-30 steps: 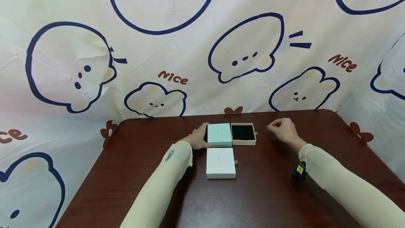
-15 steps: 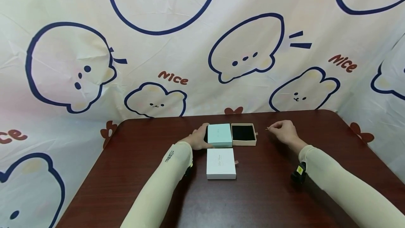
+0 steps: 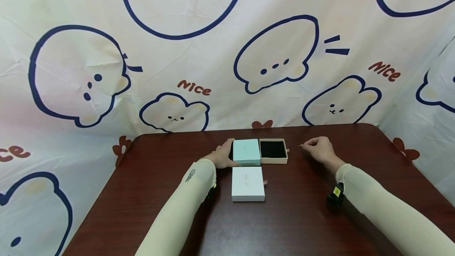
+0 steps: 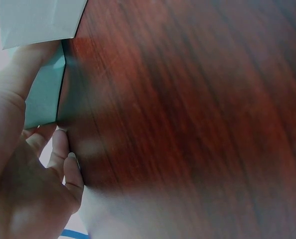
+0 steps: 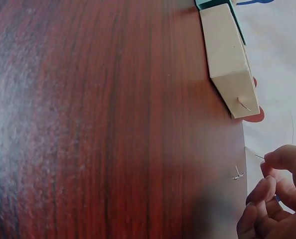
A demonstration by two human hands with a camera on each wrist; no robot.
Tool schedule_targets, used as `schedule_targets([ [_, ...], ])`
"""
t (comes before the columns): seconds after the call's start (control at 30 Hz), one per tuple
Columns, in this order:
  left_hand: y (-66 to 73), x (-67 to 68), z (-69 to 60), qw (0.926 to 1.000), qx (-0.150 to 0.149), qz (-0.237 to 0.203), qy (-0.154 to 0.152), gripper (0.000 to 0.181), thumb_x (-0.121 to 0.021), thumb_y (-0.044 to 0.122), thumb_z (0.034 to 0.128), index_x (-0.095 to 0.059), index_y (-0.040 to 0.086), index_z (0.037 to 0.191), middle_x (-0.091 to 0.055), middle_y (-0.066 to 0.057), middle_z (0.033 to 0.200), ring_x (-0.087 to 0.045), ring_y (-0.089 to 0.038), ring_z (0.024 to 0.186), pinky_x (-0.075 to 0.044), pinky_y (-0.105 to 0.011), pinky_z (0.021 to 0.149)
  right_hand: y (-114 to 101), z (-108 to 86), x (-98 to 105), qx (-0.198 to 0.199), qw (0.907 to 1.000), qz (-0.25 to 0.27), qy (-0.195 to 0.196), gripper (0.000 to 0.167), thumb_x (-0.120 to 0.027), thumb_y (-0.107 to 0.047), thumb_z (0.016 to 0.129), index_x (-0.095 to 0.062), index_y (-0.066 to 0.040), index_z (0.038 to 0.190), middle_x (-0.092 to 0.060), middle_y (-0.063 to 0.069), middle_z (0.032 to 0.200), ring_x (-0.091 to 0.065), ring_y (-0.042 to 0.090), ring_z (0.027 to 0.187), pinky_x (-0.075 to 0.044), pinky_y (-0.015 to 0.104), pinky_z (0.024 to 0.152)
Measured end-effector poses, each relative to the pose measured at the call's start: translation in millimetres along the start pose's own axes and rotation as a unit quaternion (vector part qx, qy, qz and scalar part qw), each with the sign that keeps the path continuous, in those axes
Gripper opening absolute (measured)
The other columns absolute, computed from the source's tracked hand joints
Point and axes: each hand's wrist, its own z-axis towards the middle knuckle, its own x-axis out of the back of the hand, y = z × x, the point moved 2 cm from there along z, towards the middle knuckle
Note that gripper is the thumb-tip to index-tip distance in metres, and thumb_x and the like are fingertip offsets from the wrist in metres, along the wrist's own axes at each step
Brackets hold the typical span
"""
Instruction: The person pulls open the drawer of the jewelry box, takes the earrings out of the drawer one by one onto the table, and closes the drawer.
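My left hand [image 3: 222, 156] grips the left end of a pale blue jewelry box sleeve [image 3: 247, 151], thumb along its near side and fingers at the far side. In the left wrist view the hand [image 4: 36, 164] wraps the blue sleeve [image 4: 46, 94]. Right of the sleeve sits a cream drawer [image 3: 273, 161] with a black lining and a small ribbon tab. My right hand [image 3: 319, 150] is right of the drawer, thumb and forefinger pinching a thin wire-like piece [image 5: 259, 157]. A tiny silvery piece [image 5: 238, 174] lies on the table near these fingers. Its kind is too small to tell.
A white lidded box [image 3: 248, 183] with a ribbon tab lies just in front of the blue sleeve. All rest on a dark reddish-brown table [image 3: 284, 224]. A printed cloth [image 3: 220, 58] hangs behind the table's far edge.
My right hand has lowered very slightly, still pinching the thin piece. The left hand, the boxes and the drawer stay in place.
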Motion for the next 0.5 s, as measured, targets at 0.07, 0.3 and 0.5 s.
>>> schedule_targets([
  [0.07, 0.0, -0.2, -0.2, 1.0, -0.001, 0.0, 0.0, 0.104, -0.08, 0.031, 0.0881, -0.009, 0.011, 0.162, -0.029, -0.013, 0.164, -0.028, -0.042, 0.148, -0.026, -0.063, 0.118, 0.7, 0.0, -0.3, -0.001, 1.0, -0.003, 0.0, 0.029, -0.064, -0.022, 0.097, -0.076, 0.004, 0.102, -0.069, 0.022, 0.113, -0.058, 0.028, 0.094, -0.045, 0.031, 0.072],
  [0.3, 0.0, -0.3, 1.1, 1.0, -0.004, 0.004, 0.005, 0.102, -0.079, 0.029, 0.089, -0.01, 0.01, 0.161, -0.032, -0.014, 0.162, -0.031, -0.041, 0.146, -0.029, -0.062, 0.117, 1.6, -0.2, -1.1, -0.004, 0.9999, -0.01, 0.002, 0.029, -0.065, -0.021, 0.096, -0.077, 0.004, 0.101, -0.069, 0.024, 0.115, -0.059, 0.03, 0.098, -0.045, 0.033, 0.076],
  [0.5, -0.9, -1.1, 2.9, 1.0, 0.0, 0.006, 0.002, 0.103, -0.079, 0.029, 0.0889, -0.009, 0.011, 0.162, -0.03, -0.013, 0.164, -0.03, -0.041, 0.148, -0.029, -0.061, 0.118, 3.0, 0.3, -3.2, -0.005, 0.9999, -0.014, 0.003, 0.027, -0.065, -0.02, 0.096, -0.077, 0.004, 0.099, -0.07, 0.024, 0.114, -0.06, 0.03, 0.098, -0.045, 0.032, 0.076],
])
